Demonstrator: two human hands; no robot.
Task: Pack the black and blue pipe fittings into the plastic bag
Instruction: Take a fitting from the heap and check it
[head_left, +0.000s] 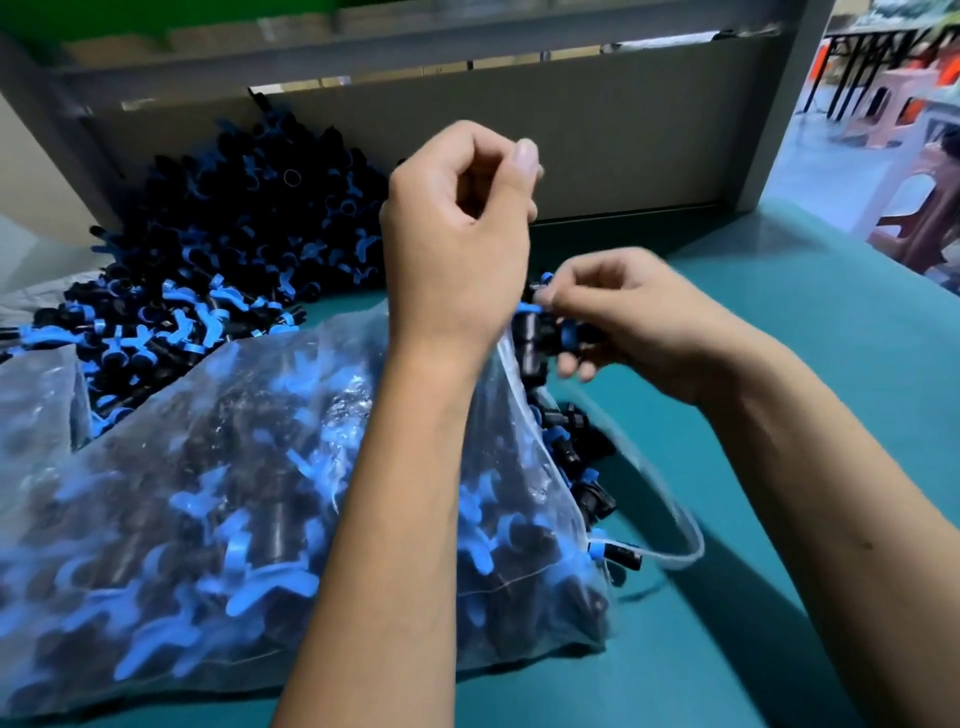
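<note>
A clear plastic bag (208, 493) stuffed with black and blue pipe fittings lies on the teal table, its mouth facing right. My left hand (457, 244) is raised above the mouth and pinches the bag's upper edge between thumb and fingers. My right hand (639, 322) holds a few black and blue fittings (540, 332) at the bag's opening. Several fittings (582, 452) sit in the open mouth, and the bag's lower lip (675, 525) trails onto the table. A large loose pile of fittings (223, 260) is heaped at the back left.
A grey panel (623, 140) walls off the back of the teal table (779, 597). Another clear bag (36, 395) lies at the far left. Plastic stools (914, 208) stand on the floor beyond the table's right edge.
</note>
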